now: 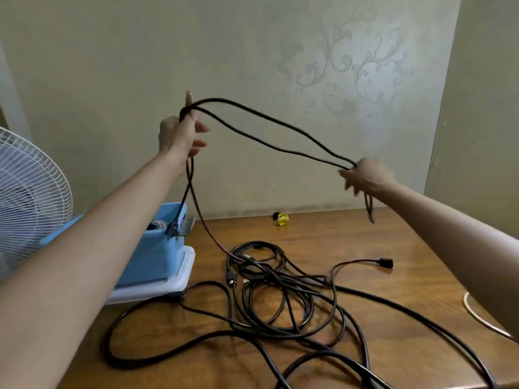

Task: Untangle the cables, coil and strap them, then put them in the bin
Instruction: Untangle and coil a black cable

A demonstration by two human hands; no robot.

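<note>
Cables (280,299), black and tangled, lie in loose loops on the near part of the brown wooden table (365,237). At the left a blue bin (157,256) stands on the table, with a white fan (31,197) beside it. Farther back, a small yellow strap roll (281,219) lies near the wall. Above the table the left hand (179,133) grips one black cable (269,130) looped over its fingers, and the right hand (365,176) pinches its two strands. Behind is a pale wall (351,66) with a flower pattern.
</note>
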